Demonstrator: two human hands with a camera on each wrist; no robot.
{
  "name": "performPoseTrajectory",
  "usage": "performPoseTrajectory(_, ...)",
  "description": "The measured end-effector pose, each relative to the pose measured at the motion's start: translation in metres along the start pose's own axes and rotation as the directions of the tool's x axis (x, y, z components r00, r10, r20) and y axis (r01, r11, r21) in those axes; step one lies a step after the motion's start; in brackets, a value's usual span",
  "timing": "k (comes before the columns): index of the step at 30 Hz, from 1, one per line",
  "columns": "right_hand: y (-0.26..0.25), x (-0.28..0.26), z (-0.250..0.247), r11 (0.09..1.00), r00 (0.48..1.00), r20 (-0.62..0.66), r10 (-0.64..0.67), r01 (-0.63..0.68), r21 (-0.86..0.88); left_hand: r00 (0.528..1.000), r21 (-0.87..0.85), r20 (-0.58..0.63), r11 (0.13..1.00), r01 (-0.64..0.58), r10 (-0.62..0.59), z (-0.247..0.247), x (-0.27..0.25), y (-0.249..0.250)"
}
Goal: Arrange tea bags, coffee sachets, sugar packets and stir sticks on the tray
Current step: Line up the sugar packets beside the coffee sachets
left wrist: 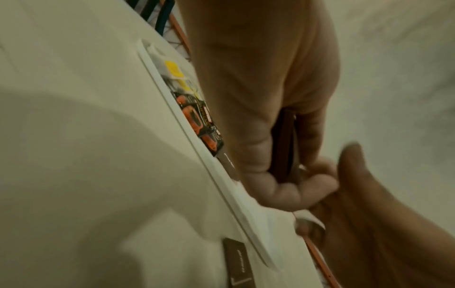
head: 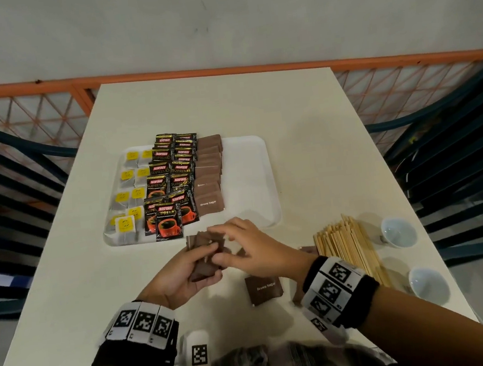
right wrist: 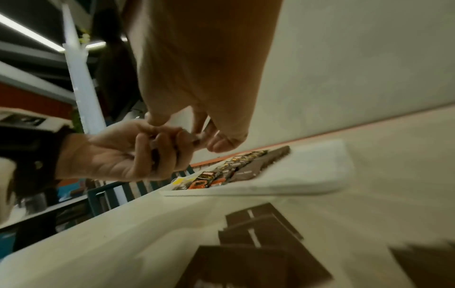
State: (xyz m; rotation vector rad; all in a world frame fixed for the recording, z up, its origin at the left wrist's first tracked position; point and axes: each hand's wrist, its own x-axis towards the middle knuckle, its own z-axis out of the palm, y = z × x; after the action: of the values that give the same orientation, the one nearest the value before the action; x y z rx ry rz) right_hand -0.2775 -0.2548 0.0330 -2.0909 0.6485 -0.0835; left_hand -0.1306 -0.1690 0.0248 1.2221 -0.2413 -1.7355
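Note:
My left hand point(head: 196, 262) grips a small stack of brown sugar packets point(head: 203, 246) just in front of the white tray point(head: 249, 182). My right hand point(head: 228, 242) pinches the same stack from the right, thumb below and fingers on top. In the left wrist view the packets point(left wrist: 285, 144) stand edge-on between thumb and fingers. On the tray lie tea bags point(head: 129, 194) at the left, coffee sachets point(head: 172, 184) in the middle and a column of sugar packets point(head: 208, 174) beside them. A pile of wooden stir sticks point(head: 348, 246) lies on the table at the right.
Loose sugar packets point(head: 264, 288) lie on the table under my right wrist, also seen as packets point(right wrist: 258, 230) in the right wrist view. Two small white cups point(head: 397, 232) point(head: 428, 285) stand right of the sticks. Dark chairs flank the table.

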Motion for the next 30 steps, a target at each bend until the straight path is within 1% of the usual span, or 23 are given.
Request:
performPoseTrajectory(1, 0.007, -0.004, -0.002, 0.999, 0.998, 0.054, 0.039, -0.038, -0.028, 1.000, -0.008, -0.014, 1.000, -0.013, 0.013, -0.004, -0.002, -0.001)
performPoseTrajectory(2, 0.015, -0.008, -0.004, 0.988, 0.990, 0.115, 0.079, -0.062, -0.141, 1.000, -0.005, -0.017, 1.000, -0.024, 0.024, -0.009, -0.003, -0.003)
performPoseTrajectory(4, 0.033, -0.016, -0.005, 0.912, 0.965, 0.225, 0.135, -0.033, -0.409, 0.999, 0.029, -0.020, 0.999, -0.039, 0.040, -0.016, -0.008, -0.006)
performPoseTrajectory(5, 0.040, -0.020, -0.004, 0.869, 0.951, 0.263, 0.161, -0.010, -0.494, 0.999, 0.052, -0.031, 0.998, -0.040, 0.042, -0.018, -0.010, -0.008)
performPoseTrajectory(6, 0.045, -0.021, -0.003, 0.841, 0.944, 0.276, 0.179, -0.001, -0.542, 0.998, 0.067, -0.046, 0.997, -0.039, 0.042, -0.018, -0.011, -0.009)
performPoseTrajectory(8, 0.050, -0.022, 0.000, 0.826, 0.951, 0.249, 0.185, -0.013, -0.564, 0.997, 0.075, -0.071, 0.997, -0.036, 0.041, -0.017, -0.012, -0.011)
performPoseTrajectory(10, 0.049, -0.020, 0.002, 0.839, 0.956, 0.214, 0.201, -0.055, -0.542, 0.994, 0.077, -0.100, 0.996, -0.034, 0.041, -0.013, -0.010, -0.012)
performPoseTrajectory(12, 0.046, -0.019, 0.003, 0.866, 0.944, 0.199, 0.261, -0.138, -0.480, 0.991, 0.089, -0.125, 0.996, -0.030, 0.041, -0.008, -0.009, -0.012)
performPoseTrajectory(14, 0.046, -0.019, 0.003, 0.872, 0.939, 0.172, 0.298, -0.195, -0.448, 0.990, 0.108, -0.137, 0.994, -0.028, 0.043, -0.004, -0.007, -0.012)
performPoseTrajectory(17, 0.046, -0.018, 0.003, 0.852, 0.943, 0.143, 0.299, -0.196, -0.486, 0.989, 0.132, -0.140, 0.991, -0.021, 0.040, 0.000, -0.006, -0.014)
performPoseTrajectory(19, 0.043, -0.017, 0.004, 0.863, 0.938, 0.177, 0.298, -0.186, -0.470, 0.989, 0.161, -0.138, 0.986, -0.032, 0.054, 0.001, -0.005, -0.016)
performPoseTrajectory(22, 0.035, -0.015, 0.002, 0.928, 0.938, 0.222, 0.267, -0.188, -0.323, 0.985, 0.234, -0.147, 0.971, -0.055, 0.091, 0.003, -0.003, -0.018)
performPoseTrajectory(24, 0.025, -0.012, 0.000, 0.969, 0.956, 0.203, 0.211, -0.177, -0.170, 0.982, 0.267, -0.152, 0.961, -0.067, 0.111, 0.005, -0.003, -0.018)
performPoseTrajectory(25, 0.019, -0.010, -0.001, 0.983, 0.967, 0.185, 0.176, -0.162, -0.086, 0.984, 0.280, -0.145, 0.958, -0.057, 0.101, 0.006, -0.004, -0.017)
performPoseTrajectory(27, 0.006, -0.006, -0.002, 0.993, 0.984, 0.141, 0.105, -0.112, 0.044, 0.994, 0.269, -0.101, 0.963, -0.003, 0.032, 0.009, -0.007, -0.014)
performPoseTrajectory(28, 0.000, -0.004, -0.001, 0.993, 0.990, 0.120, 0.075, -0.085, 0.079, 0.997, 0.229, -0.074, 0.973, 0.039, -0.022, 0.010, -0.009, -0.012)
performPoseTrajectory(30, -0.010, -0.001, 0.001, 0.996, 0.995, 0.096, 0.028, -0.036, 0.083, 0.993, 0.105, -0.032, 0.988, 0.116, -0.113, 0.010, -0.012, -0.008)
